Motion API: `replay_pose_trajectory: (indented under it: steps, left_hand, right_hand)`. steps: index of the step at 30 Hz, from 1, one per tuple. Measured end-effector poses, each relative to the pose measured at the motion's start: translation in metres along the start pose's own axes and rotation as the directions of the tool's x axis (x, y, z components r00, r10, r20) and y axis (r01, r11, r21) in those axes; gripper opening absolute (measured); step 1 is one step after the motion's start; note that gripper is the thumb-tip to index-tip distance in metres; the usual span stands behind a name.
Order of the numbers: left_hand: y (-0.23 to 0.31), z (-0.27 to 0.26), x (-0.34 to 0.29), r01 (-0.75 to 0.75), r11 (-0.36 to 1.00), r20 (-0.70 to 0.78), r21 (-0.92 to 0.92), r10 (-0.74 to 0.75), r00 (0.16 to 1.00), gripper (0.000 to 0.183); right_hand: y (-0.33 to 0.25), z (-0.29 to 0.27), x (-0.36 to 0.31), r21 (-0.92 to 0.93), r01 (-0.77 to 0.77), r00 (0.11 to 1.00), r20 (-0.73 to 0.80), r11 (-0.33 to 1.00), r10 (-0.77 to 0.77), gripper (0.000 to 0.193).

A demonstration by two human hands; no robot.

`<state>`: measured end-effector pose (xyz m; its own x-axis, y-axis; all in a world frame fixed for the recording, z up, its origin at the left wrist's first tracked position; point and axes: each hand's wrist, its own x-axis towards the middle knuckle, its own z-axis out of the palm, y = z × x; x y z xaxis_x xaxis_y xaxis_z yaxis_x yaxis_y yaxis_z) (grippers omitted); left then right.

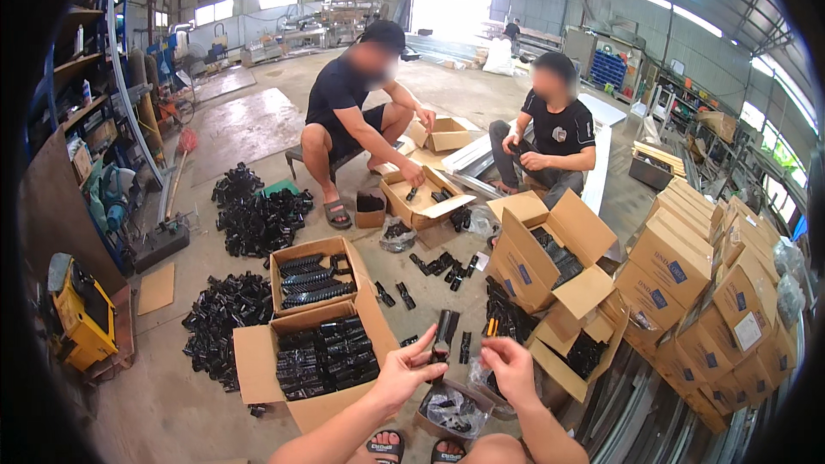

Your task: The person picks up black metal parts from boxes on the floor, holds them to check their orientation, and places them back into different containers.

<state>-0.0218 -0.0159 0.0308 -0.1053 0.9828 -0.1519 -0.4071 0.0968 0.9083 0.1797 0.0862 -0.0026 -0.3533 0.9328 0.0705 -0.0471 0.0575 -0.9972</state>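
My left hand [402,371] grips a long black plastic part [444,332] and holds it upright over my knees. My right hand [510,366] is close beside it, fingers curled around a small item I cannot make out. Under both hands lies a clear bag of black parts [454,409]. To the left of my hands an open cardboard box [258,359] is packed with black parts, and a second open box [284,259] sits behind it.
Two people squat across from me by small open boxes [418,204]. Piles of black parts [258,222] lie on the concrete floor to the left. Stacked closed cartons [713,309] stand at the right. A yellow machine [82,313] and shelving [77,103] stand at the left.
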Motion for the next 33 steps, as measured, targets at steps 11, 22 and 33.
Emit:
replay_pose_trajectory:
  steps: [11, 22, 33]
  left_hand:
    - [0.006, 0.006, -0.013, -0.117, 0.976, 0.005, -0.183, 0.120, 0.993, 0.080]
    - [-0.002, 0.002, -0.011, -0.126, 0.988, 0.022, -0.087, 0.129, 0.991, 0.081]
    - [-0.009, 0.002, -0.007, -0.130, 0.991, -0.012, -0.035, 0.129, 0.992, 0.077]
  right_hand:
    - [-0.066, 0.068, -0.008, -0.258, 0.283, 0.944, -0.095, 0.924, -0.316, 0.019]
    - [-0.056, 0.070, -0.007, -0.058, 0.142, 0.982, -0.115, 0.988, -0.148, 0.019]
    - [-0.046, 0.065, -0.006, -0.091, 0.118, 0.986, -0.105, 0.989, -0.128, 0.018]
